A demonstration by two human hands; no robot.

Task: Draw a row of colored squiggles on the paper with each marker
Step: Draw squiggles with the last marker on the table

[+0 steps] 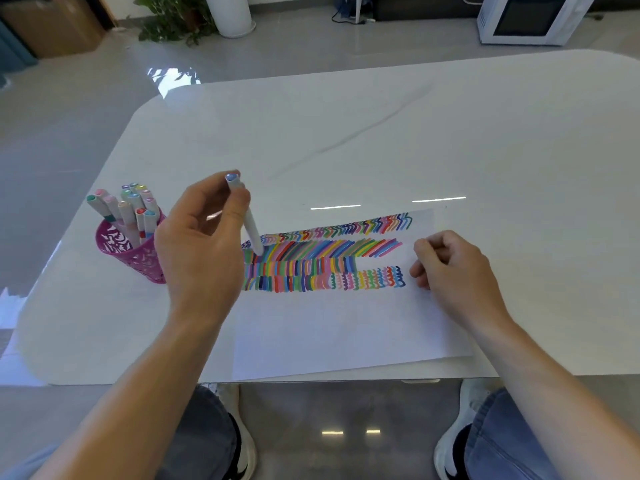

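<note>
Fingers of the left hand grasp a blue-capped marker tip-down at the squiggle rows, while the right hand, curled on what cannot be told, steadies the paper.

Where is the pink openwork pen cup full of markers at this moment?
Head view: the pink openwork pen cup stands on the white table, left of the left hand and the white paper.

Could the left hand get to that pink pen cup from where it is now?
Probably yes. The pink cup stands just beside the left hand with nothing between them. But that hand already grips a marker, so it could drop that in more easily than pick out another.
</note>
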